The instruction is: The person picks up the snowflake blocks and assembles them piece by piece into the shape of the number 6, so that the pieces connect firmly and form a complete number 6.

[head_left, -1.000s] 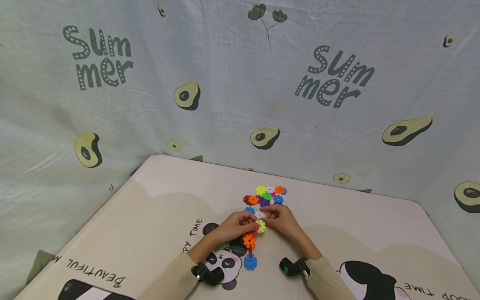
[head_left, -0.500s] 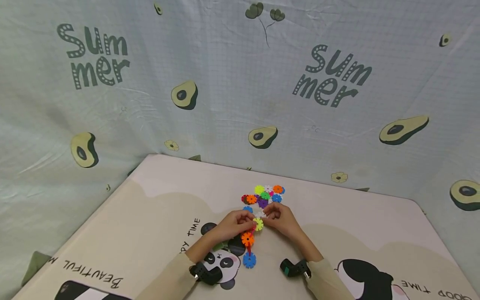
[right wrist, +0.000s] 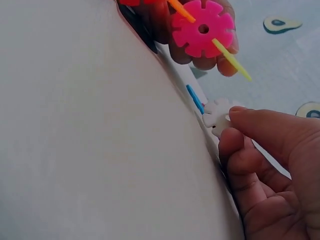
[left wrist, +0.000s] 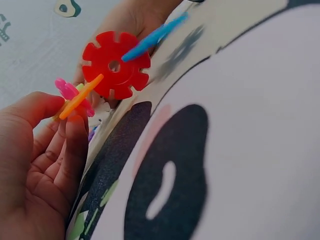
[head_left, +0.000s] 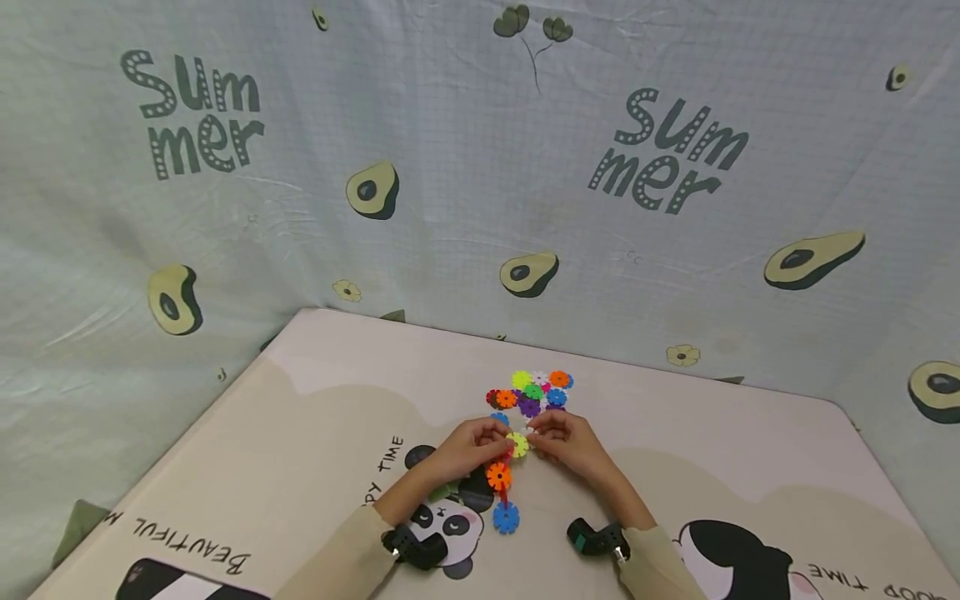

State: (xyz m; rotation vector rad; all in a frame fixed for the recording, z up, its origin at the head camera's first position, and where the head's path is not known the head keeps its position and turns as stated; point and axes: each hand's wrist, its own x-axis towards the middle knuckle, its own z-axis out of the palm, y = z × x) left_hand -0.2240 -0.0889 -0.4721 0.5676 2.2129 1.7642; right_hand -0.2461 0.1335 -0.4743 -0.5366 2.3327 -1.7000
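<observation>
My left hand [head_left: 474, 446] pinches a chain of notched plastic discs by its upper end, near the pink disc [right wrist: 203, 28]. Slotted edge to face, the chain runs from the yellow disc [head_left: 517, 445] through pink, the orange disc [head_left: 498, 477] and the red disc [left wrist: 116, 65] to the blue disc [head_left: 506, 518] at its lower end. Between thumb and fingertips my right hand [head_left: 572, 442] pinches a white notched disc [right wrist: 216, 116], just right of the yellow one. In the right wrist view a gap shows between the white and yellow discs.
Beyond the hands lies a pile of notched discs in several colours, among them a green disc [head_left: 533, 391] and a purple disc [head_left: 529, 407]. Another blue disc [head_left: 499, 417] lies just behind my left hand. The panda-printed table [head_left: 360, 358] meets a patterned curtain [head_left: 450, 233] at the back.
The chain's lower end with the blue disc has swung slightly right and up. My right hand has shifted a little to the right, with both hands keeping their pinch.
</observation>
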